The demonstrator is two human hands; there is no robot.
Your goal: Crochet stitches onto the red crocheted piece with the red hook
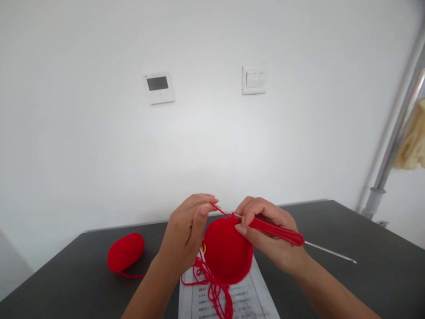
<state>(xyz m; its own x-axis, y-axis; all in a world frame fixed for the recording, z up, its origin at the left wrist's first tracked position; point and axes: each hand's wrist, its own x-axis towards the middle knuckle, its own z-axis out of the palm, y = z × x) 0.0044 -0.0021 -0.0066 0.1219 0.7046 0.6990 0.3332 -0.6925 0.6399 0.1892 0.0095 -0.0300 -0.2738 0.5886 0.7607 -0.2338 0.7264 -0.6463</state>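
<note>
A round red crochet piece [228, 250] hangs between my hands, its top edge level with my fingertips. My left hand [187, 230] is closed at its left side, and a taut strand of red yarn [219, 210] runs from its fingertips to the top edge. In my right hand [268, 228] is a crochet hook [277, 231] with a red handle; its metal tip meets the work at the top edge, and a thin metal shaft sticks out behind. A small yellow ring [203, 248] shows at the piece's left edge, partly hidden by my left hand.
On the dark table [93, 266], a ball of red yarn [126, 251] lies to the left with a strand trailing right. Loose red yarn [217, 294] rests over a printed sheet [255, 297] below the work. The white wall [206, 141] stands behind; a metal pole [392, 146] is at right.
</note>
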